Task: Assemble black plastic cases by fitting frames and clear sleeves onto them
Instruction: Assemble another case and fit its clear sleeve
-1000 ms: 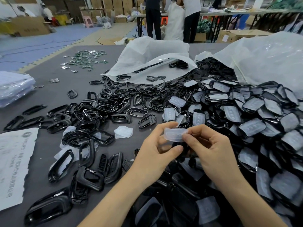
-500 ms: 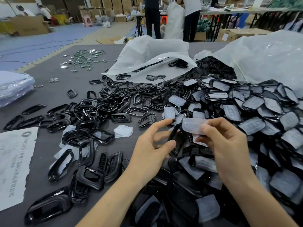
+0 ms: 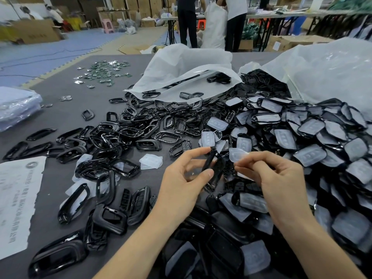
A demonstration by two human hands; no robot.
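Left hand [image 3: 181, 182]: thumb and forefinger clamp the black case [image 3: 213, 170], held edge-on.
Right hand [image 3: 277, 182]: fingertips pinch the clear sleeve [image 3: 238, 155], just right of the case's top.
Left of the fingers: loose frames [image 3: 128, 133] and a spare sleeve [image 3: 151, 161] on the grey table [image 3: 60, 109].
Right of the fingers: heap of sleeved cases [image 3: 310, 137].
Beyond the fingers: white bags [image 3: 187, 71].
In the way: the left thumb covers part of the case's edge.
Change: half a second ago the sleeve lay over the case's top; now it sits beside it.
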